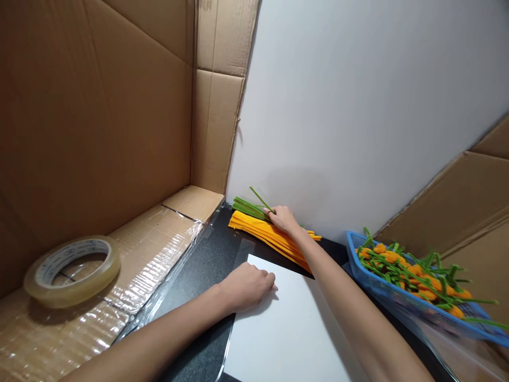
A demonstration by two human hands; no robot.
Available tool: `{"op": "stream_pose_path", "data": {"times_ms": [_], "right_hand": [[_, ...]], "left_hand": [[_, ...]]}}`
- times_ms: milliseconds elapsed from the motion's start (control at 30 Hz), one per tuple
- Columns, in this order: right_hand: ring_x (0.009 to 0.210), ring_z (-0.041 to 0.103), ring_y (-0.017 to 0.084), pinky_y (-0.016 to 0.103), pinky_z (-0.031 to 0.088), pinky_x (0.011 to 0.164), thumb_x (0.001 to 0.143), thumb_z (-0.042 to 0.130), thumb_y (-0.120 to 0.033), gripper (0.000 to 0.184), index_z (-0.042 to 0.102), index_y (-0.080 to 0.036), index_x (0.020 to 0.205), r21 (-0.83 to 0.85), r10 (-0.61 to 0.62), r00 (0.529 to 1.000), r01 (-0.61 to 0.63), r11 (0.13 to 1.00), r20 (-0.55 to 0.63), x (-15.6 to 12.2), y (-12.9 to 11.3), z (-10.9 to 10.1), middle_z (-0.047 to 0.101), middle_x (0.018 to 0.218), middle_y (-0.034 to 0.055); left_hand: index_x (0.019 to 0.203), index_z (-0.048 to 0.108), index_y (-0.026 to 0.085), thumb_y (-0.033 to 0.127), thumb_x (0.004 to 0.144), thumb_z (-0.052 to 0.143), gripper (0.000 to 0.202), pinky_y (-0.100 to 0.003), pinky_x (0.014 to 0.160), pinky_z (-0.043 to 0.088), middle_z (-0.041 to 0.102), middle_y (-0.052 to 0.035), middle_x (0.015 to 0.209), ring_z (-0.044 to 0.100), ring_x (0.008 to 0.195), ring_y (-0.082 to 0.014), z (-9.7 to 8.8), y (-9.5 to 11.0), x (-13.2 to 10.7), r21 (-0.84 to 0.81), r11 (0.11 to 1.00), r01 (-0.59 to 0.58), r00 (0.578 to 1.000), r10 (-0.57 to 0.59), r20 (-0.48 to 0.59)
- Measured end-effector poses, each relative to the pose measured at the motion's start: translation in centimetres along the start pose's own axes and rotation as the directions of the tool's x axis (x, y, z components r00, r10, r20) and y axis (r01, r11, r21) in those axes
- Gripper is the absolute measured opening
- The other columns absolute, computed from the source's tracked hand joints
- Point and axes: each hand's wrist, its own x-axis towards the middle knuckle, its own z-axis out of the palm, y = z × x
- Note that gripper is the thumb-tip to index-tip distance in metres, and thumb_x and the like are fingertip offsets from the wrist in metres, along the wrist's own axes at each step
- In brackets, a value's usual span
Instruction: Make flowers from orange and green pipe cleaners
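The right hand pinches light, bendable green pipe cleaners, best taken mid-length, atop yellow pipe cleaners on the table by the wall; the left hand lies open on white paper.

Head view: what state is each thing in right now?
Green pipe cleaners, bundled, one strand angled up
Right hand, fingers on green pipe cleaners
Yellow-orange pipe cleaners, lying in a flat pile
White sheet, flat on black counter
Left hand, resting on white sheet
Blue plastic basket, holding orange pipe-cleaner flowers with green stems
Clear tape roll, lying flat on cardboard
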Motion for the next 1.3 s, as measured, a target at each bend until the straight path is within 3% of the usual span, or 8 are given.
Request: {"op": "stream_pose_path", "data": {"times_ms": [167,333,533,700,867,1100,1300], "right_hand": [[0.076,0.063,0.022,0.028,0.037,0.068,0.096,0.046,-0.049,0.045,0.078,-0.020,0.087,0.047,-0.001,1.000,0.002,0.999,-0.011,0.2,-0.2,0.3,0.072,0.075,0.0100],[0.063,0.051,0.015,0.025,0.033,0.060,0.085,0.061,-0.061,0.045,0.070,-0.018,0.075,0.133,-0.055,0.998,0.054,0.990,0.005,0.2,-0.5,0.8,0.062,0.061,0.0003],[0.053,0.046,0.015,0.027,0.032,0.056,0.088,0.056,-0.059,0.052,0.070,-0.016,0.062,0.173,-0.003,1.000,-0.001,0.985,0.023,0.8,-0.8,1.0,0.049,0.046,0.0002],[0.063,0.058,0.017,0.026,0.038,0.062,0.092,0.055,-0.049,0.045,0.074,-0.016,0.068,0.189,-0.004,1.000,0.000,0.982,0.024,0.9,-1.2,0.9,0.064,0.058,0.0043],[0.081,0.066,0.016,0.022,0.042,0.069,0.083,0.071,-0.032,0.019,0.075,-0.017,0.095,0.185,-0.016,1.000,0.016,0.983,-0.005,1.1,-1.3,0.9,0.076,0.088,0.0053],[0.080,0.068,0.017,0.024,0.044,0.070,0.077,0.072,-0.015,0.009,0.076,-0.019,0.084,0.091,-0.008,0.999,0.003,0.996,0.049,0.7,0.2,0.6,0.078,0.086,0.0050],[0.077,0.066,0.018,0.026,0.040,0.066,0.075,0.073,-0.016,0.007,0.076,-0.021,0.080,-0.008,0.024,0.998,-0.023,1.000,0.052,-0.3,1.5,0.1,0.076,0.084,0.0057]], "left_hand": [[0.106,0.064,0.014,0.031,0.104,0.045,0.026,-0.034,0.069,0.055,0.076,-0.0099,0.099,0.075,0.085,-0.0263,-0.1,0.1,0.0,-0.002,1.000,0.000,1.000,0.000,0.003],[0.105,0.065,0.013,0.030,0.103,0.047,0.025,-0.035,0.067,0.055,0.076,-0.0103,0.100,0.075,0.084,-0.0272,-0.2,0.1,0.0,-0.013,1.000,-0.001,1.000,0.001,0.008],[0.104,0.065,0.013,0.032,0.104,0.046,0.027,-0.036,0.068,0.055,0.076,-0.0107,0.097,0.076,0.083,-0.0276,0.1,0.1,0.0,-0.015,1.000,-0.014,1.000,0.013,-0.015],[0.104,0.065,0.013,0.030,0.103,0.048,0.024,-0.036,0.069,0.056,0.076,-0.0108,0.099,0.076,0.084,-0.0275,-0.2,0.1,0.0,-0.018,1.000,-0.004,1.000,0.004,0.006],[0.107,0.064,0.014,0.028,0.102,0.049,0.021,-0.036,0.071,0.057,0.076,-0.0102,0.102,0.075,0.085,-0.0275,-0.3,0.2,0.0,-0.007,1.000,-0.001,1.000,0.001,0.028],[0.107,0.063,0.013,0.027,0.102,0.046,0.023,-0.037,0.068,0.056,0.076,-0.0108,0.101,0.075,0.084,-0.0288,-0.1,0.1,0.0,-0.011,1.000,0.005,1.000,-0.005,0.022],[0.103,0.062,0.014,0.028,0.102,0.047,0.020,-0.036,0.067,0.054,0.075,-0.0116,0.099,0.075,0.083,-0.0287,0.1,0.1,0.0,-0.015,1.000,-0.007,1.000,0.007,-0.003]]}}
